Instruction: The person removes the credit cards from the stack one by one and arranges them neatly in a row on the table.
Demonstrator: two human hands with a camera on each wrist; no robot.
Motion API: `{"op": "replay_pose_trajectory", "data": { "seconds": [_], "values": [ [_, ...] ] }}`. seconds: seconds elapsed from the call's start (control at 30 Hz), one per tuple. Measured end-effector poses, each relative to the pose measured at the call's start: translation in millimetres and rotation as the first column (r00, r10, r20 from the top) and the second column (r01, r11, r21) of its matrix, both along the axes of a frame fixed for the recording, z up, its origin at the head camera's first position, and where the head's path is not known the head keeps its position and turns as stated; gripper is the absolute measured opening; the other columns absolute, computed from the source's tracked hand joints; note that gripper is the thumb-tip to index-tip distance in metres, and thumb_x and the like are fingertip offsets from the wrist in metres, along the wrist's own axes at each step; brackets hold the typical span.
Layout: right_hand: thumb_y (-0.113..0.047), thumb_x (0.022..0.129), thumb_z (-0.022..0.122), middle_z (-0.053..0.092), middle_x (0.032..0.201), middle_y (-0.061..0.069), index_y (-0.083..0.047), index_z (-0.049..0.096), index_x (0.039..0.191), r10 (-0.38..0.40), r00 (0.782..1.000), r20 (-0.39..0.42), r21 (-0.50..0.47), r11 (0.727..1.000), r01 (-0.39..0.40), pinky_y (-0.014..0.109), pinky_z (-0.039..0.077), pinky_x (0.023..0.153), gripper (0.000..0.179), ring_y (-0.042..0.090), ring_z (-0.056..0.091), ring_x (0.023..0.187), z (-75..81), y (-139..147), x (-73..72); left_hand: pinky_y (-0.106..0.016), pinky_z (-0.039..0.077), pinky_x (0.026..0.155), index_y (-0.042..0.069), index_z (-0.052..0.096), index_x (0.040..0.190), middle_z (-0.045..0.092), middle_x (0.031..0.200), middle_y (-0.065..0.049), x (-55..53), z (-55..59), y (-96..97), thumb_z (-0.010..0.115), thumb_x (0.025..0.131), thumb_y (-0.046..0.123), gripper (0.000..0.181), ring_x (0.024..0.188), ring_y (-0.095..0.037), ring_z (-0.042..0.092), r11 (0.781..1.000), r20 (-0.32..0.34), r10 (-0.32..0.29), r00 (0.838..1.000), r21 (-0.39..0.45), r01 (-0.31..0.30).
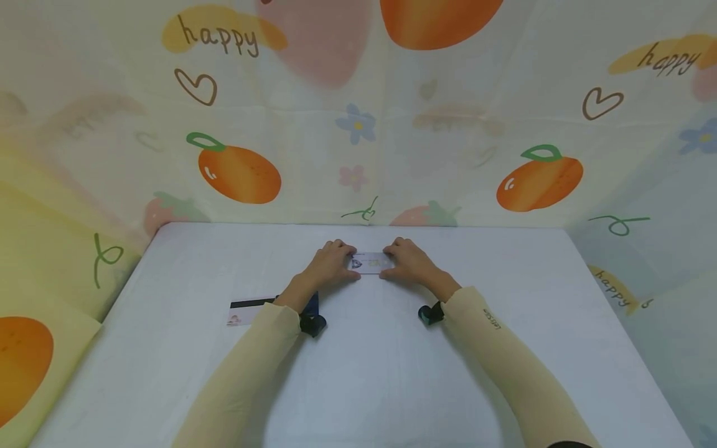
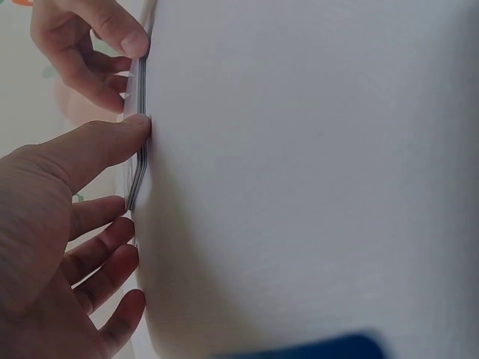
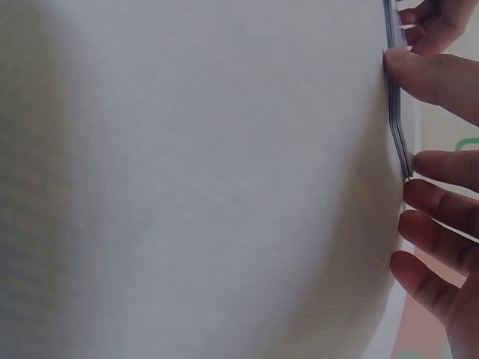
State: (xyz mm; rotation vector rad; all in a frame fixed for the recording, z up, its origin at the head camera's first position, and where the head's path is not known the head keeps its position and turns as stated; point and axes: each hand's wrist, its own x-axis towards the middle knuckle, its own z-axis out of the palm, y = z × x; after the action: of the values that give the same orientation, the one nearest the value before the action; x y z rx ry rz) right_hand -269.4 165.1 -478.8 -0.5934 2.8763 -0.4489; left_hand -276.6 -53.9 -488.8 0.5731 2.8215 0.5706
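Observation:
A small stack of cards lies near the far side of the table, its pale top card bearing a dark emblem and gold print. My left hand pinches the left end between thumb and fingers, while my right hand pinches the right end the same way. Seen edge-on in the left wrist view, the stack shows several thin layers with dark edges. The right wrist view shows the layered edge too, with a thumb on its near side and fingertips along the table.
Left of the stack, a pale card with a black stripe lies on the white table, partly behind my left sleeve. Beside it is a dark blue card, partly covered by the left wrist. A printed cloth hangs behind the table.

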Motion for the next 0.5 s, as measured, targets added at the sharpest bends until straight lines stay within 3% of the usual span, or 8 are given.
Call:
{"op": "replay_pose_trajectory", "data": {
  "seconds": [0.23,0.5],
  "values": [
    [-0.038,0.083,0.076,0.057,0.121,0.014,-0.003,0.06,0.131,-0.002,0.998,0.057,0.001,1.0,0.002,0.041,0.045,0.098,0.061,0.027,0.053,0.108,4.4,-0.4,-3.6,-0.045,0.041,0.1,0.01,0.057,0.135,0.054,0.13,-0.012,-2.2,0.3,-0.3,0.076,0.082,0.038,0.063,0.116,-0.028,0.048,1.0,0.012,-0.006,1.0,-0.01,0.006],
    [-0.038,0.083,0.075,0.058,0.12,0.012,-0.004,0.061,0.129,0.009,0.998,0.069,0.027,1.0,-0.011,0.039,0.045,0.098,0.059,0.025,0.053,0.106,3.8,-0.5,-8.2,-0.045,0.041,0.1,0.01,0.058,0.133,0.055,0.128,-0.011,-3.7,-0.3,-1.0,0.076,0.082,0.038,0.06,0.114,-0.028,0.048,1.0,0.009,-0.018,1.0,-0.003,0.018]
  ]
}}
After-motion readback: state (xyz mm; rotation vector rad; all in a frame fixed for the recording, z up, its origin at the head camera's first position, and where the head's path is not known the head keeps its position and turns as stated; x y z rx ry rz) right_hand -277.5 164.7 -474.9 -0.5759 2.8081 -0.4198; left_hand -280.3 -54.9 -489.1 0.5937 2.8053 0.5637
